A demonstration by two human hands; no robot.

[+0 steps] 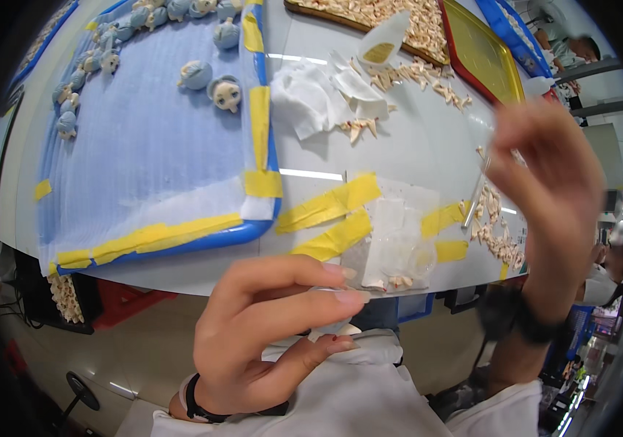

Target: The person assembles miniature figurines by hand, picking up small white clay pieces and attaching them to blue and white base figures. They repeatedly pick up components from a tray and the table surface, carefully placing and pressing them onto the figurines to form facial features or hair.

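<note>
**Small parts pinched above the bench**

The left hand (264, 331) is seen low in the view, with thumb and forefinger pressed together; whether something thin and clear is pinched there cannot be told. The right hand (548, 182) is raised and blurred; a thin metal tool (475, 195), perhaps tweezers, is pinched between its fingertips, with the tip pointed down at the bench (413, 146).

Just beyond the left fingertips, a clear sheet (397, 233) is held to the bench by yellow tape strips (333, 204); five strips are counted around it. A few pale small parts (400, 280) lie at its near edge. Beside the right hand, a loose pile of pale parts (497, 237) is spread along the bench; its count cannot be made out.

Farther from both hands, a blue tray (253, 231) lined with pale foam and edged with yellow tape is seen. Two doll heads (213, 84) lie apart on it, one face up, and more are rowed along its far rim, too small and bent by the lens to be counted. A white cloth (308, 98) and a small white dish (383, 40) holding something yellowish lie between the tray and a wooden tray (311, 10) filled with pale parts, cut off by the top edge. A red-rimmed yellow tray (480, 54) lies beyond the right hand. Another person (577, 47) is partly seen at the far right.
</note>
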